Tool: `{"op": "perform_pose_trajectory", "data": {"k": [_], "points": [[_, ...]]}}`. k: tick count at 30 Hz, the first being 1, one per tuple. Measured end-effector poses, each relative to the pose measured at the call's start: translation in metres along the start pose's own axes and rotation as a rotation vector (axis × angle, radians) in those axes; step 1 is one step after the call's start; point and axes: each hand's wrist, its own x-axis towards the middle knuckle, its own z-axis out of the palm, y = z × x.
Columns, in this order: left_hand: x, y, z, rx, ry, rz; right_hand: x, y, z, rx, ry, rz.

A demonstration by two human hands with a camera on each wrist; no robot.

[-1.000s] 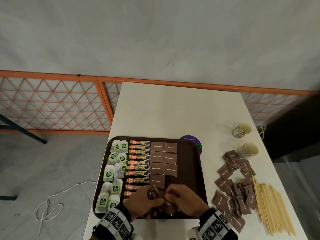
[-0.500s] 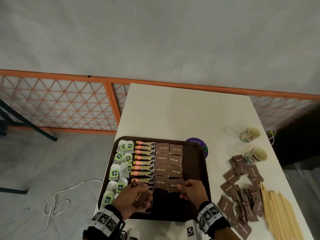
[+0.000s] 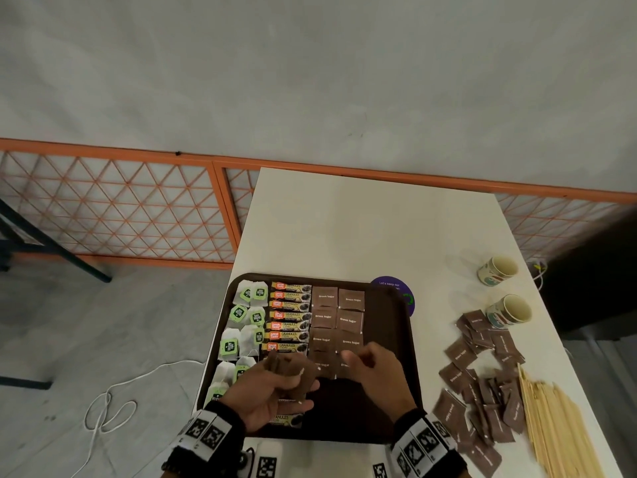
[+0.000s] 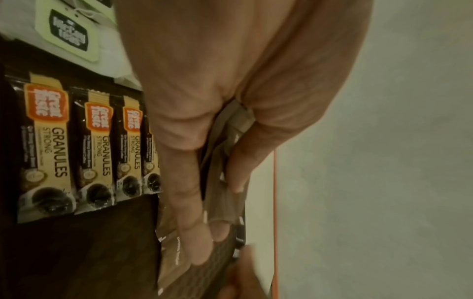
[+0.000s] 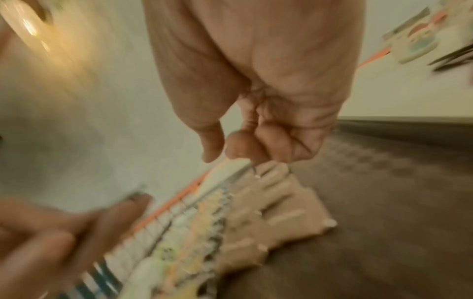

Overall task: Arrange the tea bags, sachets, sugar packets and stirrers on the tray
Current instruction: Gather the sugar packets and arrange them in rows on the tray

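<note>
A dark brown tray (image 3: 384,343) holds green-tagged tea bags (image 3: 248,319) on its left, coffee sachets (image 3: 289,319) beside them, and two columns of brown sugar packets (image 3: 337,319). My left hand (image 3: 293,384) grips a small stack of sugar packets (image 3: 291,372) over the tray's near part; the left wrist view shows the stack (image 4: 225,172) pinched between thumb and fingers. My right hand (image 3: 365,363) hovers just right of it, above the nearest laid packets, fingers curled and holding nothing (image 5: 230,145). Loose sugar packets (image 3: 482,384) and wooden stirrers (image 3: 555,426) lie on the table at right.
Two paper cups (image 3: 498,270) (image 3: 508,312) lie on their sides at the right. A purple round coaster (image 3: 396,288) pokes out from under the tray's far right corner. The tray's right strip is bare. An orange lattice railing (image 3: 138,215) and a white cable (image 3: 110,408) are on the left.
My right hand has let go of the sugar packet it laid in the right column and drawn back toward my left hand. My left hand has lifted its stack slightly.
</note>
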Motion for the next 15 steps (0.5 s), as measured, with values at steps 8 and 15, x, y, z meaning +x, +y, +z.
{"op": "perform_pose_trajectory", "data": {"k": [8, 15], "points": [[-0.004, -0.012, 0.012, 0.452, 0.091, 0.069, -0.021, -0.021, 0.007, 0.033, -0.309, -0.144], [-0.006, -0.021, 0.008, 0.801, 0.054, 0.003, -0.026, 0.001, 0.007, -0.204, -0.440, -0.146]]}}
